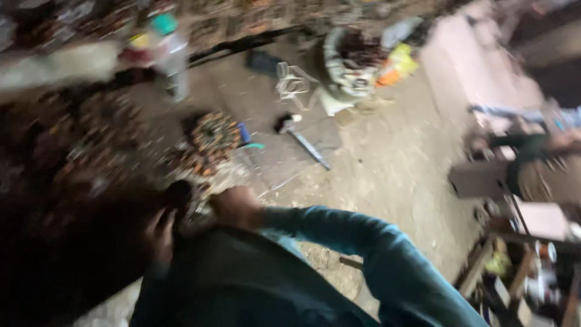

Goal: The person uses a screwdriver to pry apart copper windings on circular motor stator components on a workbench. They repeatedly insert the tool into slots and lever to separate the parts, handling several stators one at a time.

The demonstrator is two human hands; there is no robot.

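A dark rounded object (pixel 179 192), too blurred to identify, sits at lower left of the frame; the left hand (pixel 160 233) has its fingers curled against it. The right hand (pixel 237 206) is just beside it, balled up, though whether it holds anything I cannot tell. Above them on the dirt floor (pixel 387 163) lies a round tray (pixel 213 134) of small orange-brown pieces. At upper centre a white sack (pixel 346 66) holds dark material.
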